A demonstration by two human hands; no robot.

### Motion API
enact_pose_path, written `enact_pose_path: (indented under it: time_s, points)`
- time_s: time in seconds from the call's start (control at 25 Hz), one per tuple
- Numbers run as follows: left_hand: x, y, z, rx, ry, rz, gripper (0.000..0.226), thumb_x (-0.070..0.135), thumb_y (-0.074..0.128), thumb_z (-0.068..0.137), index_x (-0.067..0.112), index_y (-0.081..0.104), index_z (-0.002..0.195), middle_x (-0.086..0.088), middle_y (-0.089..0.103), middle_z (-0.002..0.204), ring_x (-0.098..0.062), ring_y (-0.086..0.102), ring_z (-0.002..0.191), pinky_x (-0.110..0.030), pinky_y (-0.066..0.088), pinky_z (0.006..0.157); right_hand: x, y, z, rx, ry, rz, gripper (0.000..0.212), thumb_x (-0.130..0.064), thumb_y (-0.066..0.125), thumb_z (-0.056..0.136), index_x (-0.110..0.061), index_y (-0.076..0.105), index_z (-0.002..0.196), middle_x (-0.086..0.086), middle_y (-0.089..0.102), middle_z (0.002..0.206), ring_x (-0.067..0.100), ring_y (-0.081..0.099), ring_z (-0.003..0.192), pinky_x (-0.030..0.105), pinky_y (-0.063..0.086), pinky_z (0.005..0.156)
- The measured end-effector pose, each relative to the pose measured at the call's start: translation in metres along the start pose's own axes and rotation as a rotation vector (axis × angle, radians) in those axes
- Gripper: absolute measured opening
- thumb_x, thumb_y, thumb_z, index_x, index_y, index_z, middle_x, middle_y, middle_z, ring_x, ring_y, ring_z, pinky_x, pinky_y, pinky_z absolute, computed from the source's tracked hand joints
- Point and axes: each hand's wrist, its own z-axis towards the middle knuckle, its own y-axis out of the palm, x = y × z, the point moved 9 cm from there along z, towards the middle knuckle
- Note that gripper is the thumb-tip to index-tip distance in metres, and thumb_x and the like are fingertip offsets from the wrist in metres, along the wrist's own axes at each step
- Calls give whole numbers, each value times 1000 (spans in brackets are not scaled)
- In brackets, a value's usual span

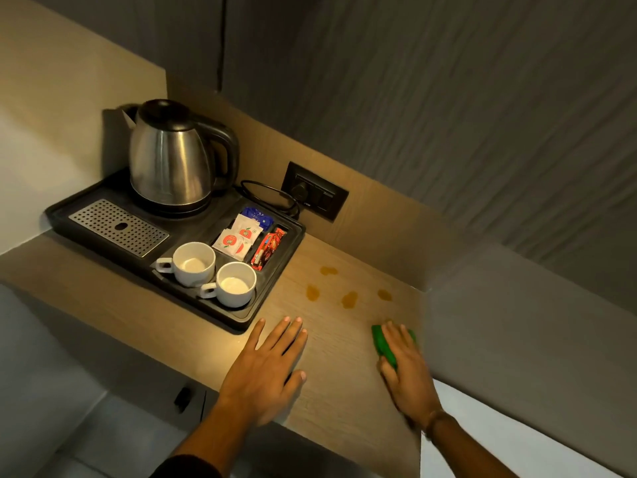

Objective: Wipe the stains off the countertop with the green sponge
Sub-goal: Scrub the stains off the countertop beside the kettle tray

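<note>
The wooden countertop carries several amber stains in its middle, between the tray and the right wall. My right hand rests over the green sponge near the right wall, just in front of the stains; fingers cover most of the sponge and the thumb wraps its near side. My left hand lies flat and open on the counter, palm down, in front of the tray's near corner.
A black tray at left holds a steel kettle, two white cups, and sachets. A wall socket with the kettle's cord sits behind the stains. A grey wall bounds the counter on the right.
</note>
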Motion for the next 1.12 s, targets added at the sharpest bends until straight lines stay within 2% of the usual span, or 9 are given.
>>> enact_pose_path:
  time_s: [0.08, 0.16, 0.36, 0.48, 0.6, 0.8, 0.88, 1.0, 1.12]
  points:
    - [0, -2, 1, 12, -3, 0, 72, 62, 20, 105, 26, 2, 164, 1, -5, 174, -18, -15, 156, -53, -12, 124, 11, -15, 48, 80, 168, 1, 63, -28, 50, 104, -27, 22, 160, 2, 24, 170, 26, 10, 158, 50, 13, 129]
    - [1, -3, 1, 12, -2, -3, 72, 62, 21, 105, 26, 1, 164, 3, -6, 174, -17, -15, 157, -54, -12, 125, -1, -18, 78, 104, 244, -70, 62, -21, 52, 104, -16, 27, 160, 6, 27, 169, 28, 14, 158, 48, 12, 128]
    - [0, -5, 1, 34, 3, -19, 71, 60, 24, 105, 24, 7, 164, 0, 2, 174, -19, -9, 157, -56, -5, 126, -3, -5, 20, -12, -63, 3, 62, -42, 41, 103, -38, 19, 161, -11, 14, 171, 11, 0, 158, 43, 9, 128]
    - [0, -2, 0, 29, 2, -19, 72, 61, 22, 105, 24, 5, 164, 1, -1, 174, -18, -11, 157, -56, -7, 126, 20, -22, 54, 67, 123, 43, 60, -27, 51, 104, -24, 28, 159, 3, 26, 169, 24, 10, 158, 51, 18, 127]
    - [0, -3, 1, 28, -4, -19, 71, 60, 24, 105, 24, 5, 164, 1, -1, 174, -18, -11, 157, -55, -9, 126, 0, -30, 104, 137, 294, 15, 59, -17, 53, 104, -14, 32, 159, 11, 29, 168, 31, 17, 156, 50, 17, 126]
    - [-1, -2, -1, 32, -5, -5, 71, 59, 23, 106, 24, 6, 164, 0, 0, 175, -18, -11, 157, -56, -6, 126, -21, -3, 47, 5, -101, 47, 65, -20, 55, 103, -35, 26, 159, -6, 21, 169, 18, 6, 158, 49, 15, 128]
    - [0, -2, -1, 40, -9, -2, 70, 59, 24, 106, 23, 6, 164, 0, 1, 175, -18, -10, 158, -55, -6, 126, 1, -12, 55, 19, -44, 51, 65, -17, 57, 102, -34, 26, 158, -3, 25, 169, 20, 9, 158, 53, 19, 127]
    - [1, -2, -1, 39, -10, -3, 70, 59, 24, 105, 24, 7, 164, 1, 1, 174, -17, -10, 158, -55, -6, 126, -5, -18, 108, 90, 185, 25, 61, -16, 56, 102, -17, 33, 158, 7, 32, 167, 28, 17, 157, 52, 19, 126]
    - [0, -2, 0, 31, -18, -6, 70, 59, 26, 105, 24, 8, 164, 0, 2, 174, -18, -9, 158, -54, -7, 125, -59, 11, 105, 26, -35, 49, 64, -23, 54, 102, -26, 28, 160, -2, 24, 169, 21, 11, 158, 48, 11, 129]
